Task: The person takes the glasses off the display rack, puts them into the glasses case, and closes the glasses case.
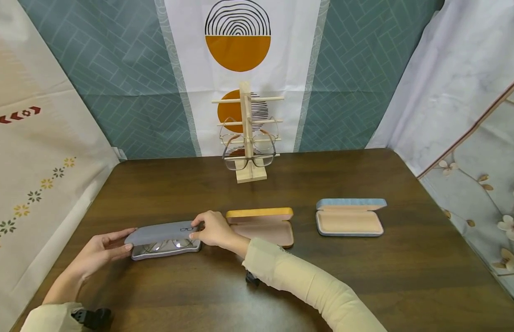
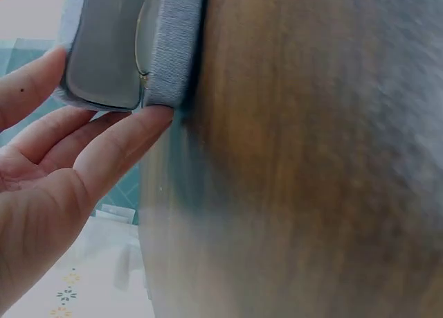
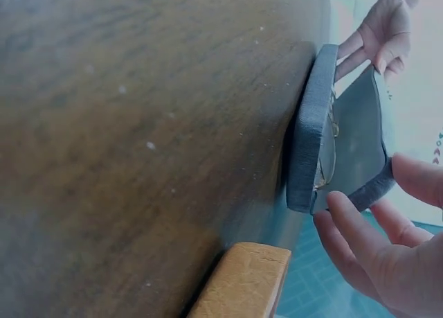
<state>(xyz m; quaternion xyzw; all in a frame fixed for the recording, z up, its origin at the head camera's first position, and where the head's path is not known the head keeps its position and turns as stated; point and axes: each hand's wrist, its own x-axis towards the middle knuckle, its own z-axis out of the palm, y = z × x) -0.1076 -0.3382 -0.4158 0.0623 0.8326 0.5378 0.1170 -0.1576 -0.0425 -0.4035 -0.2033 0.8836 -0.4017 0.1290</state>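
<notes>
A grey glasses case (image 1: 159, 234) lies at the left of the table, its lid partly raised. Inside it sits a pair of thin-framed eyeglasses (image 1: 181, 242), half hidden under the lid. My left hand (image 1: 98, 251) holds the case's left end, with the thumb low at the base and a finger up at the lid. At the opposite end my right hand (image 1: 215, 229) pinches the lid by its corner. In the right wrist view the lid stands at an angle over the base, between both hands.
Just right of my right hand lies a yellow glasses case (image 1: 260, 213), lid raised. A blue glasses case (image 1: 350, 224), also lid up, lies farther right. Behind them stands a wooden display rack (image 1: 251, 173) bearing two pairs of eyeglasses. Cloth hangs around the table.
</notes>
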